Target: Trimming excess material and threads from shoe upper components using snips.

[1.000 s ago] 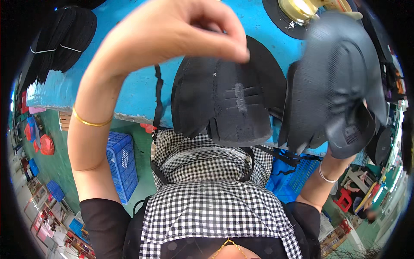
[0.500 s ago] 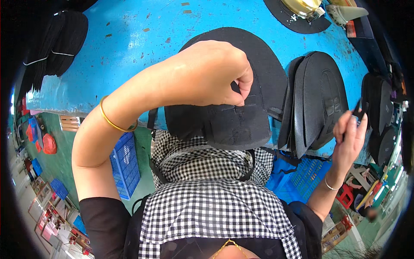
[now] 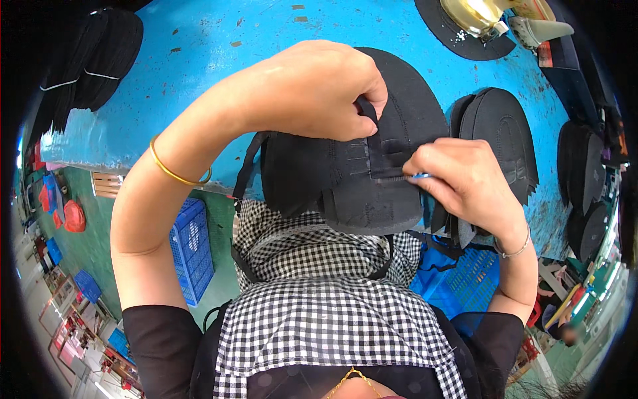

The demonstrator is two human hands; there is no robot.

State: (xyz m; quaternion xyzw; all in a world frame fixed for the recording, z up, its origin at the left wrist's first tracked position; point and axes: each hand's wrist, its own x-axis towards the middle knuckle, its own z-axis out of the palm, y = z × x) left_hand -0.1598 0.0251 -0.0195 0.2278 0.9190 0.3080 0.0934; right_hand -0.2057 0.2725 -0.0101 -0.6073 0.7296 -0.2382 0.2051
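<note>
elbows (image 3: 141, 247) bent; left hand (image 3: 329, 86) pinches strap (image 3: 375, 143), right hand (image 3: 465, 176) grasps thin tool (image 3: 395, 178)

matt black cloth-like pad (image 3: 415, 83); glossy metal bangle (image 3: 174, 174)

Count: two hands, one left hand (image 3: 325, 90) and one right hand (image 3: 462, 176), with one black strip (image 3: 375, 143) at the former and one slim tool (image 3: 399, 178) at the latter. Jewellery: one gold bangle (image 3: 174, 171), one bracelet (image 3: 515, 247), one necklace (image 3: 353, 374). One checked apron (image 3: 325, 326). Two blue crates (image 3: 193, 256) near the wearer. Two white ties (image 3: 102, 75) around dark sheets at left. Layers in the black pads (image 3: 299, 176) below the hands: overlapping, number indeterminate.
</note>
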